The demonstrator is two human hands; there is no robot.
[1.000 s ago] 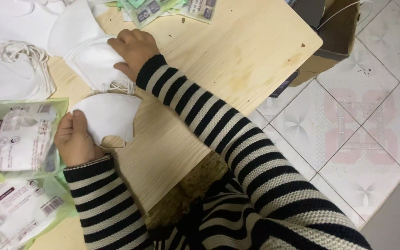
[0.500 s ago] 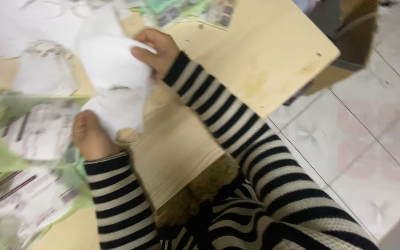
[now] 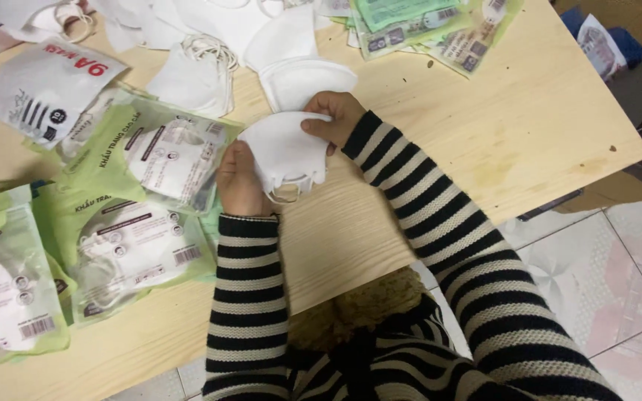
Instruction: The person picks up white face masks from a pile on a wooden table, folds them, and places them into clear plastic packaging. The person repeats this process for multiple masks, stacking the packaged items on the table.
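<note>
Both hands hold a small stack of white folded face masks [image 3: 285,152] just above the wooden table [image 3: 484,134]. My left hand [image 3: 238,182] grips the stack's left edge, palm toward it. My right hand [image 3: 334,117] pinches the top right edge. Elastic ear loops dangle under the stack. Both arms wear black-and-cream striped sleeves.
Another white mask pile [image 3: 302,74] lies just beyond my hands, with more loose masks [image 3: 191,70] at the back left. Green-and-clear mask pouches [image 3: 131,252] cover the left side. Flat green packets [image 3: 425,26] lie at the back. A cardboard box [image 3: 626,44] stands right, over tiled floor.
My right hand has lifted masks off the far pile and brought them against those in my left hand; both hands now hold one stack. The camera has shifted right and back.
</note>
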